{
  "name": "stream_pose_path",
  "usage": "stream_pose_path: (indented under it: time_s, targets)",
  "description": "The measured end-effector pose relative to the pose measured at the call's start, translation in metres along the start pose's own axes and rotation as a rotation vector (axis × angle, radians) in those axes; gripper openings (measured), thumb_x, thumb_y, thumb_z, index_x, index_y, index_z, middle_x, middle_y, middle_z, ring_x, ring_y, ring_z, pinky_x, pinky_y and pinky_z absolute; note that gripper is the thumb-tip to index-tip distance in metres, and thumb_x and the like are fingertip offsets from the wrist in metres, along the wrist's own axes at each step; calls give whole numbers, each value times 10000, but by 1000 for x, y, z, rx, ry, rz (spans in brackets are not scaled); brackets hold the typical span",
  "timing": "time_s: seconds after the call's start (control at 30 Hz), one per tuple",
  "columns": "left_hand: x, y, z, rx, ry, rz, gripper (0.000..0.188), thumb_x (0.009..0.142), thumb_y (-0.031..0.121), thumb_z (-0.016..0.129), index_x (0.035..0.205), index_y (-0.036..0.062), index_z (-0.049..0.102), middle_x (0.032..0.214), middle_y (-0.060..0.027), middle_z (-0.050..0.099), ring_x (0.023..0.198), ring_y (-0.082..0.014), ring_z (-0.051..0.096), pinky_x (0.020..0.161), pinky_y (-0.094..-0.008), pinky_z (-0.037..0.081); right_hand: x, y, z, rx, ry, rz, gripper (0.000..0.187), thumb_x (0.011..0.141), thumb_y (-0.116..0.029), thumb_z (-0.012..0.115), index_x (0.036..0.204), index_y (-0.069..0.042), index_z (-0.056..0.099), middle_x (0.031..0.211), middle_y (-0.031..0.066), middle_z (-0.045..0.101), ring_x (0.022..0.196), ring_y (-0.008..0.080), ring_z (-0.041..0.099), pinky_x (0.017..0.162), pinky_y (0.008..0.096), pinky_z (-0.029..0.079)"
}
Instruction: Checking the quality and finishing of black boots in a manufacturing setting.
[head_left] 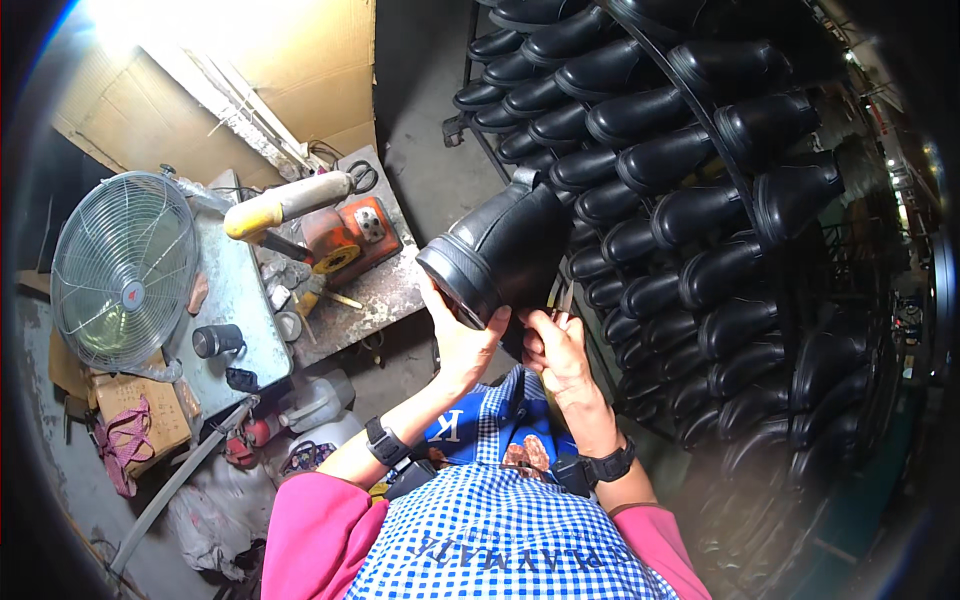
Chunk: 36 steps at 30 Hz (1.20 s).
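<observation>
A black leather ankle boot [508, 240] is raised in front of me, tilted, with its thick sole edge toward my left and a pull loop at its upper end. My left hand [462, 342] grips it from below, thumb and fingers on either side of the sole. Close beside the boot's lower right edge, my right hand [560, 352] is closed around a small tool with thin, pointed metal blades [566, 298]. The blades point up and away from me. Its handle is hidden in my fingers, so the exact kind is unclear.
A rack of many black shoes [650, 215] fills the right side. At left stand a round fan [132, 270], a worn bench [375, 290] with an orange machine [350, 240], and a dark mug [218, 341]. Plastic containers [318, 405] and pink sandals [128, 435] lie lower left.
</observation>
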<state>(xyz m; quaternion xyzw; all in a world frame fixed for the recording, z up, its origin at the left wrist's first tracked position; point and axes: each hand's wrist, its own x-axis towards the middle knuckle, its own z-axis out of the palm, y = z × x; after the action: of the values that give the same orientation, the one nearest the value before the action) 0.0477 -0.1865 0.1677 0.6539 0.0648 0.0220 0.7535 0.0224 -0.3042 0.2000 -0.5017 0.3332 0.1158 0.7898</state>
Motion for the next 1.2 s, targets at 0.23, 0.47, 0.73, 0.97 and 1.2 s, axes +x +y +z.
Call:
stream_pose_path:
  time_s: [0.23,0.47,0.73,0.97,1.2]
  targets:
    - [1,-12,-5,96,-35,18,1017,619,93,702,1338,5,-11,1314,-191,222,1202,-265,292,997,-345,253,-3,-5,-3,256,-119,145,192,814,-156,489,679,-27,534,414,-26,325,306,63,240,313,220,219]
    - [1,-48,-28,-212,-240,-123,812,681,454,665,1255,0,314,1176,-100,453,1091,-190,427,945,-323,320,-7,-53,-30,437,-347,47,316,894,-237,396,779,-5,578,397,-47,269,296,52,202,323,207,223]
    - [18,-22,-41,-762,-215,-559,654,800,613,361,1196,96,419,1152,-64,500,1036,-196,480,918,-340,365,-19,-19,-40,-30,26,-277,285,878,-256,491,788,-4,589,521,-15,455,356,10,295,330,166,221]
    - [27,-11,-36,-695,-83,-572,626,817,580,322,1137,63,474,1103,-94,536,977,-205,513,888,-342,393,-8,26,-40,-445,-23,-373,340,855,-304,520,935,19,588,805,44,613,570,44,420,517,197,303]
    - [33,-21,-39,-787,-33,-647,590,825,549,320,1100,60,503,1070,-98,553,943,-209,534,870,-336,406,-12,14,-35,-498,-84,-171,433,873,-375,460,1005,24,564,800,40,604,647,76,483,579,214,386]
